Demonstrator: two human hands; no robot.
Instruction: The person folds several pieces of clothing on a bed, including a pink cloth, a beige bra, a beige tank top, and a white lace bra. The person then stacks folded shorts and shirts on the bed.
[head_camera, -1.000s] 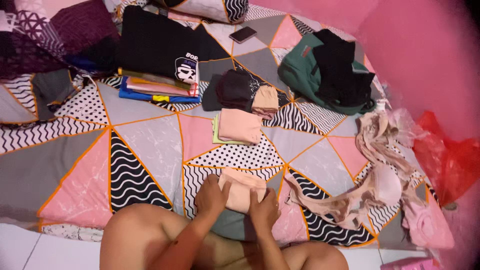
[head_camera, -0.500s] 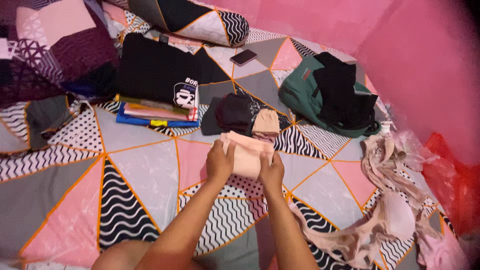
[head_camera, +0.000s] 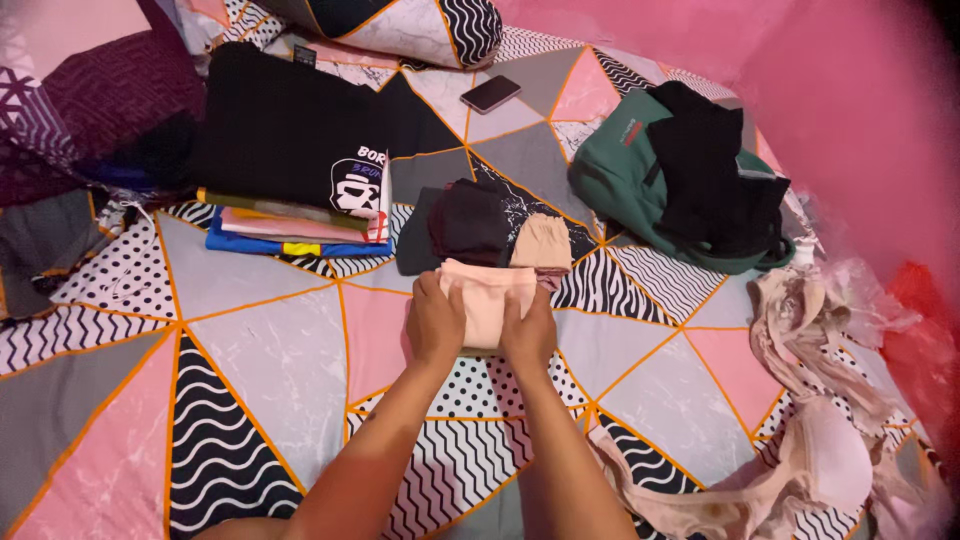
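Both hands, left hand (head_camera: 435, 322) and right hand (head_camera: 528, 332), press folded peach cloth garment (head_camera: 488, 292) onto small stack; beige bras (head_camera: 800, 400) lie unfolded.

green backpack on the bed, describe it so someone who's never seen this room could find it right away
Start at the bed's patterned sheet of pink, grey and black-and-white triangles, and look toward its far right side, near the pink wall. The green backpack lies flat there with a black garment draped over it. It is the only bag on the bed; everything near it is folded or loose clothing, plus a phone.
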